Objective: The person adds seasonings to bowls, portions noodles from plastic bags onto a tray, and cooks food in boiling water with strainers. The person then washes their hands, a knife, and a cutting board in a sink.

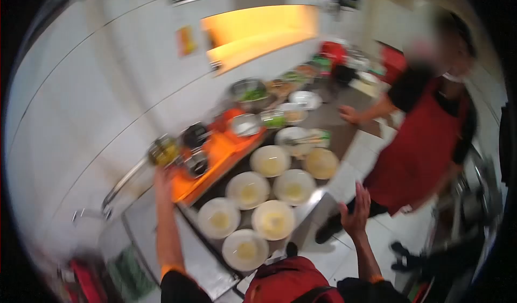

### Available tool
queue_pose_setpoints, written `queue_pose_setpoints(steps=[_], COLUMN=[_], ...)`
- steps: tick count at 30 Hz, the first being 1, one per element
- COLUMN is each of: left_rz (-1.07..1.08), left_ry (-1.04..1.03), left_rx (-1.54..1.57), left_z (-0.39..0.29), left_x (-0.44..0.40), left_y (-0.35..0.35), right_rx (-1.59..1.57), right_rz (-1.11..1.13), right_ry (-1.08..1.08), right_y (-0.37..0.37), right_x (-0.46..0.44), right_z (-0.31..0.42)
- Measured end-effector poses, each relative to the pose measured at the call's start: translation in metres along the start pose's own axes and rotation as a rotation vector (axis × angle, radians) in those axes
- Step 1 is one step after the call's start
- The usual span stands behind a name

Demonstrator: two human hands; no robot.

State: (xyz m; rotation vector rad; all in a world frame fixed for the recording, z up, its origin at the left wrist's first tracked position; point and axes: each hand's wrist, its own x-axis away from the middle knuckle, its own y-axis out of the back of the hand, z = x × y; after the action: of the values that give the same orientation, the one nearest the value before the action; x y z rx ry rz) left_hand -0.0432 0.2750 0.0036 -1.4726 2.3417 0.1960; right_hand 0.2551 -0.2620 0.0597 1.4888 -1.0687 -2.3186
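My left hand [163, 177] reaches to the left end of the orange tray, right against a small shiny container [163, 151] with something yellow in it. Blur hides its fingers, so whether they grip the container is unclear. Over the floor at the right, my right hand [355, 212] is raised and holds nothing, its fingers stretched out. Between my arms, several pale bowls [246, 250] stand in rows on the counter, each with a little yellowish content at the bottom. Beside the shiny container on the orange tray [214, 168] are a dark pot [195, 135] and a metal cup [197, 164].
A co-worker in a red apron [412, 147] stands at the right, one hand [350, 114] by the counter edge. Farther back are a metal bowl of greens [252, 93] and white plates [305, 100]. A sink tap [92, 214] is at the left.
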Motion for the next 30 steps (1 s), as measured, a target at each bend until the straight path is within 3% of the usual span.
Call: queue_pose_setpoints(steps=[1, 2, 3, 5, 6, 7, 8, 9, 10, 11, 13, 14, 17, 19, 20, 24, 26, 30], left_rz=[0.035, 0.036, 0.017, -0.137, -0.242, -0.153, -0.089, -0.060, -0.044, -0.015, -0.307, -0.434, -0.383, -0.759, -0.669, -0.689, -0.833, -0.736], left_ry=[0.080, 0.238, 0.366, 0.426, 0.432, 0.306, 0.133, -0.046, -0.256, -0.212, 0.271, 0.375, 0.355, 0.464, 0.505, 0.408, 0.413, 0.419], left_rx=[0.095, 0.283, 0.422, 0.423, 0.390, 0.267, 0.075, -0.111, -0.370, -0.429, 0.540, 0.520, 0.492, 0.521, 0.431, 0.494, 0.404, 0.418], left_z=[0.002, 0.002, 0.008, 0.037, 0.040, 0.048, 0.043, 0.033, 0.023, 0.031, 0.057, 0.094, 0.057, 0.012, 0.020, 0.046, 0.039, 0.005], left_x=[-0.010, -0.020, -0.028, -0.042, -0.046, -0.042, -0.029, -0.014, -0.006, -0.008, -0.023, -0.043, -0.027, -0.018, -0.017, -0.019, -0.013, 0.011], left_y=[0.004, 0.009, 0.013, 0.023, 0.019, 0.023, 0.017, 0.009, -0.001, 0.005, 0.006, 0.021, -0.006, -0.039, -0.034, -0.025, -0.028, -0.035], right_rx=[0.096, 0.107, -0.254, -0.092, 0.052, 0.179, 0.039, 0.170, -0.056, -0.285, -0.396, -0.444, -0.534, -0.561, -0.568, -0.559, -0.612, -0.683], right_rz=[-0.222, -0.367, -0.738, -0.872, -0.744, -0.594, -0.667, -0.494, -0.570, -0.634, -0.527, -0.463, -0.302, -0.215, -0.169, 0.018, 0.137, 0.282], right_ry=[0.112, -0.158, -0.330, -0.323, -0.164, 0.003, 0.187, 0.009, -0.010, -0.038, -0.105, -0.146, -0.240, -0.296, -0.322, -0.328, -0.389, -0.514], right_y=[0.014, 0.042, 0.058, 0.089, 0.103, 0.104, 0.097, 0.104, 0.092, 0.079, 0.063, 0.053, 0.035, 0.027, 0.023, -0.002, -0.022, -0.073], right_x=[-0.027, -0.059, -0.088, -0.107, -0.110, -0.117, -0.120, -0.109, -0.108, -0.107, -0.093, -0.085, -0.061, -0.052, -0.048, -0.034, -0.023, 0.002], right_z=[-0.012, -0.005, -0.009, -0.002, 0.011, 0.024, 0.022, 0.028, 0.030, 0.032, 0.036, 0.036, 0.040, 0.040, 0.042, 0.040, 0.044, 0.045])
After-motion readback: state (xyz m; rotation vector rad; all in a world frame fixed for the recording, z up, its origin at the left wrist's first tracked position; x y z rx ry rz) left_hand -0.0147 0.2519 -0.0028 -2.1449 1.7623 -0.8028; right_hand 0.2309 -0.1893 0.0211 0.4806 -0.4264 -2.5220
